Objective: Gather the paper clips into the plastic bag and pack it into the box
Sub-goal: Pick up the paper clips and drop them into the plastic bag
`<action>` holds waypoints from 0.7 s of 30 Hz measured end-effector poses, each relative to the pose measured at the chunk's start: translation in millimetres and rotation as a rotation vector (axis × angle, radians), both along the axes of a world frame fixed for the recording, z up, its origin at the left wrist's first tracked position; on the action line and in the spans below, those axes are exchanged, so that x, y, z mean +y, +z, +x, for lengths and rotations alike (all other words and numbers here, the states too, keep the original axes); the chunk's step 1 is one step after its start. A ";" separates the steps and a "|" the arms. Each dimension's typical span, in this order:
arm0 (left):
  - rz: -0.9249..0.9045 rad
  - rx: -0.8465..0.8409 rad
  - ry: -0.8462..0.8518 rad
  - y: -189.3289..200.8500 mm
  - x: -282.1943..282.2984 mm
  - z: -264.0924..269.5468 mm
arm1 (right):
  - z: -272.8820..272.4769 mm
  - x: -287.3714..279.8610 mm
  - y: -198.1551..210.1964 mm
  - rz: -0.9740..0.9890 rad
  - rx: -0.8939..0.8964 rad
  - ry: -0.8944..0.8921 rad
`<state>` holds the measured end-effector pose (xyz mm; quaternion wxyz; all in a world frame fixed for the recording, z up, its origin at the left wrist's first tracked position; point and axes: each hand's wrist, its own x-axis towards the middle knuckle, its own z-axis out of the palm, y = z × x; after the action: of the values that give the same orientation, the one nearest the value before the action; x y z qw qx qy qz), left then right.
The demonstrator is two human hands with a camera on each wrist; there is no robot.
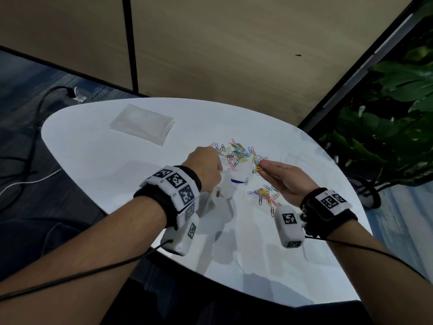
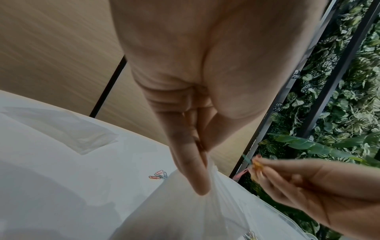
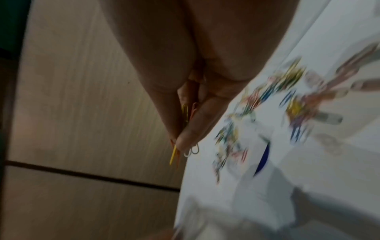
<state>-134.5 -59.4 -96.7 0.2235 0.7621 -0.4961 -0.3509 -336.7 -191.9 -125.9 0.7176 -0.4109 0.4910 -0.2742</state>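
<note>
Coloured paper clips (image 1: 236,152) lie scattered mid-table, with a smaller heap (image 1: 266,195) nearer me. My left hand (image 1: 207,168) pinches the rim of a clear plastic bag (image 1: 222,195) and holds it up over the table; a few clips sit inside it. In the left wrist view the thumb and forefinger of that left hand (image 2: 197,151) grip the plastic bag (image 2: 195,211). My right hand (image 1: 278,175) pinches a small bunch of clips (image 1: 258,169) just right of the bag's mouth. The right wrist view shows the clips (image 3: 186,129) between its fingertips. A clear flat box (image 1: 143,124) lies at the back left.
The white round table (image 1: 117,179) ends at a curved edge close to me. Cables (image 1: 28,160) run over the dark floor at the left. Green plants (image 1: 386,113) stand to the right, and beige wall panels are behind the table.
</note>
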 end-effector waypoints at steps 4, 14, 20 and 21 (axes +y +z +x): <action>-0.040 -0.003 0.055 -3.1 -1.4 -4.0 | 35.4 36.8 7.7 -0.001 -0.017 0.153; -0.059 0.042 0.075 -6.3 -4.3 -5.7 | 68.6 63.0 -15.8 -0.717 0.566 0.575; -0.076 0.058 0.122 -4.6 -3.3 2.5 | 61.3 48.2 6.7 -0.450 0.330 0.630; -0.078 0.060 0.126 -4.2 -2.6 4.0 | 54.4 40.3 8.8 -0.383 0.279 0.503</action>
<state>-130.6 -61.9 -100.9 0.2896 0.7716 -0.4534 -0.3394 -282.3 -151.6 -117.1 0.5983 -0.6799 0.4076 -0.1172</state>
